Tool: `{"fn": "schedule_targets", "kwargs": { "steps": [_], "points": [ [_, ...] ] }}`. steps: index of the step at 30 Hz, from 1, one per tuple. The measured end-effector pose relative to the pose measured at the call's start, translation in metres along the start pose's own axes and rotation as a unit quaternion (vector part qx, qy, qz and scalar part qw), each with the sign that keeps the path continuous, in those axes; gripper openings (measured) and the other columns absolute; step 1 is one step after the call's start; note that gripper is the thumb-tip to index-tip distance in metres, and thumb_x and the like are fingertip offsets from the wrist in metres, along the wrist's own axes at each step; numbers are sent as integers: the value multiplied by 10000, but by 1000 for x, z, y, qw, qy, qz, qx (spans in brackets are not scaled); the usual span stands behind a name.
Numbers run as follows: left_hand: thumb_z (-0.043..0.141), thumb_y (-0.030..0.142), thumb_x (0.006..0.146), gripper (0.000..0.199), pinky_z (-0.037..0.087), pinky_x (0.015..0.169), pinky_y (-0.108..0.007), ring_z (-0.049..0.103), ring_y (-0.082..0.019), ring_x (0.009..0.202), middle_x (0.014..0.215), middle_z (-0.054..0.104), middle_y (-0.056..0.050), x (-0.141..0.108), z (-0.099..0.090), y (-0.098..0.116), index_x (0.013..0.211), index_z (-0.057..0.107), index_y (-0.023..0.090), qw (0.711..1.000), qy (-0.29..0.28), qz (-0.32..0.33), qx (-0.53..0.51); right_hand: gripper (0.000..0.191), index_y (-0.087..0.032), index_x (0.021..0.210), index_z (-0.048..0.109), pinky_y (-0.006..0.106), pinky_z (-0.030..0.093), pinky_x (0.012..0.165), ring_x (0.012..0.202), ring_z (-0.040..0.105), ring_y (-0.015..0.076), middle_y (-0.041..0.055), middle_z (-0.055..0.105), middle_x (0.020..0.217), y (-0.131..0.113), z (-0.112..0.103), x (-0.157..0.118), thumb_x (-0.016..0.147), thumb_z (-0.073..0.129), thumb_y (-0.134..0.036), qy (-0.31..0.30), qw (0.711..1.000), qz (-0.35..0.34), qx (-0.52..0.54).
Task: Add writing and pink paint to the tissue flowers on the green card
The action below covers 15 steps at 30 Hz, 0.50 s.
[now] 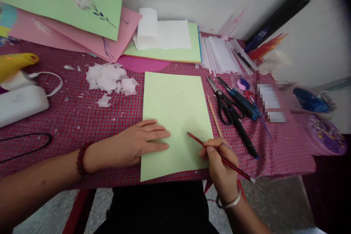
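A pale green sheet of paper [175, 109] lies on the checked tablecloth in front of me, with only a few tiny specks on it. My left hand [139, 140] rests flat on its lower left part, fingers stretched out. In my right hand [222, 161] is a red and black pencil [196, 138], gripped between thumb and fingers over the sheet's right side. Its tip points up and left, at or just above the paper; contact cannot be made out. Just right of the sheet lies a thin wooden stick or pencil [214, 116], partly hidden by my right hand.
Black-handled scissors [225, 104], a blue cutter knife [241, 100] and a black pen [244, 135] lie to the right. Torn white paper pieces [105, 76] are heaped left. Behind stand a tissue roll [147, 27], white strips [221, 56] and a green flower picture [90, 22].
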<state>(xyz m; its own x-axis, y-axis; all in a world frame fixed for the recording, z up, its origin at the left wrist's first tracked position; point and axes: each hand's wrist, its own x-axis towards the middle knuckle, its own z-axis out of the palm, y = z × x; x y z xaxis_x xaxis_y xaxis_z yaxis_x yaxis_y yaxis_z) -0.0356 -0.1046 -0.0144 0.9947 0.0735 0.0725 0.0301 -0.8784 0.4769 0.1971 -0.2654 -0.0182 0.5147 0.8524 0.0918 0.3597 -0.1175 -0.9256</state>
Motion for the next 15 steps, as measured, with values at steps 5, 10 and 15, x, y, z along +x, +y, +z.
{"fn": "schedule_targets", "kwargs": {
  "steps": [5,10,15],
  "points": [
    [542,88,854,441,240,1170,-451,486,-230,1298,1404,558,-64,1,0,0,1257,601,257,1000,13,2,-6,148,-199,798,622,274,430,542,572,545,147,-17,585,641,-1,-1,-1,896,530,-258,1,1000,8,-4],
    [538,87,861,446,234,1169,-446,487,-227,1297,1407,556,-64,0,0,0,1271,594,254,1000,7,3,-2,138,-209,793,616,278,428,555,590,544,150,-16,578,651,-1,0,-2,893,526,-242,14,1000,1,-11],
    [513,110,880,434,211,1176,-445,460,-223,1319,1425,538,-58,0,2,-2,1281,584,260,1000,-6,1,4,129,-214,811,613,271,420,568,604,547,146,-23,578,659,-1,0,-2,901,522,-229,15,1000,-7,-17]
  ]
}}
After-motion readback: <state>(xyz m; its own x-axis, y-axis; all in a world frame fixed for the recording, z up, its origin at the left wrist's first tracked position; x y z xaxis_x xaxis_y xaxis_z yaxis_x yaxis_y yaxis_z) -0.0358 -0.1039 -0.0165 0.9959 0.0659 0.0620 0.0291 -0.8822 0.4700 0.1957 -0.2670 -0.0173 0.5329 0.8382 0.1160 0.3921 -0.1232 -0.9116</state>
